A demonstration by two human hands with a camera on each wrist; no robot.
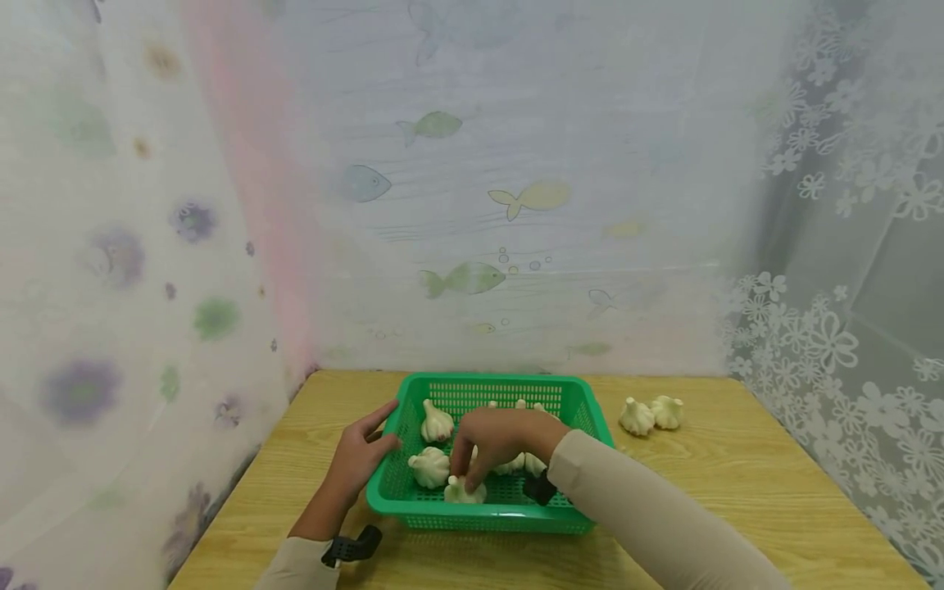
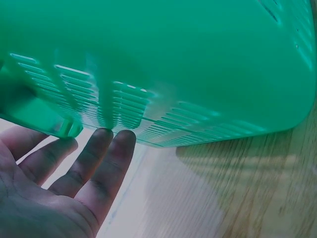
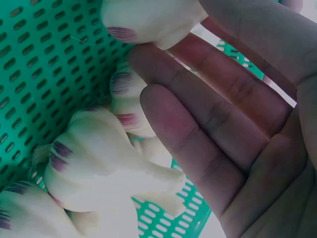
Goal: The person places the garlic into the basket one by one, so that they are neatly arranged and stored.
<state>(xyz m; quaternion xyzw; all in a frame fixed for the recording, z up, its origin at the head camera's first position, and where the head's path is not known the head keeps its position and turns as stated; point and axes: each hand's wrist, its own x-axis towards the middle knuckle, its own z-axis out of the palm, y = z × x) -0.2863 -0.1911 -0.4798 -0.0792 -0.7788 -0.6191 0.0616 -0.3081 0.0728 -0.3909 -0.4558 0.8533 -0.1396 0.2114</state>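
A green slotted plastic basket (image 1: 487, 511) holds several garlic bulbs, pale with purple streaks in the right wrist view. My right hand (image 1: 496, 438) reaches into it and pinches a garlic bulb (image 1: 465, 496) by its stem near the front wall. In the right wrist view that bulb (image 3: 151, 22) is at the top, beside the fingertips. My left hand (image 1: 356, 459) is at the basket's left side, its straight fingers (image 2: 106, 173) touching the outer wall. Next to the right hand lie a garlic bulb (image 1: 431, 468) on the left and another (image 1: 437, 424) behind it.
Two more garlic bulbs (image 1: 637, 417) sit together on the wooden table (image 1: 708, 483), right of the basket. Patterned curtains (image 1: 472, 213) hang behind the table and along both sides. A black wrist strap mount (image 1: 354, 546) projects by the left wrist.
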